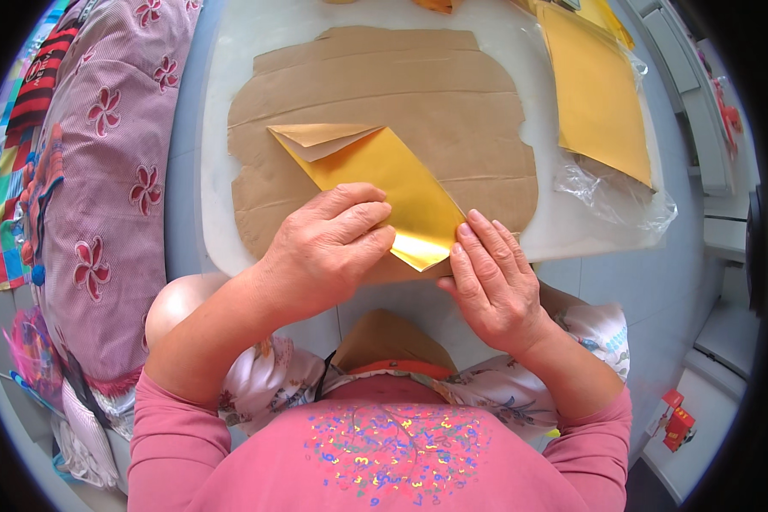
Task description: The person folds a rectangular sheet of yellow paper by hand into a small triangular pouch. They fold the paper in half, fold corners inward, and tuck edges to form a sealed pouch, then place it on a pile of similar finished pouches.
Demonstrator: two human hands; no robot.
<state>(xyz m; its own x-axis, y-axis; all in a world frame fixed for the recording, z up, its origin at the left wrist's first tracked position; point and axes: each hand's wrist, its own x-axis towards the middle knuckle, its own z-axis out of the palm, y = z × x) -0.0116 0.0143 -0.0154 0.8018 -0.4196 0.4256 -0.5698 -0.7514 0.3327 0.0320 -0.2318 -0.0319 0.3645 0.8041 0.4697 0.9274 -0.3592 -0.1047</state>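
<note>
A sheet of gold foil paper (390, 173) lies folded into a slanted strip on a piece of brown cardboard (390, 83). At its upper left end a folded flap shows a matte tan side and a paler inner side. My left hand (333, 237) rests on the strip's left edge with its fingers curled against the foil. My right hand (493, 281) lies along the lower right edge, fingers together on the paper and thumb by the bottom corner. What lies under both hands is hidden.
The cardboard sits on a white plastic table (243, 38). A stack of gold paper (598, 96) with clear plastic wrap (614, 195) is at the right edge. To the left stands a seat under a pink flowered cover (118, 192). White drawers (672, 70) stand at the far right.
</note>
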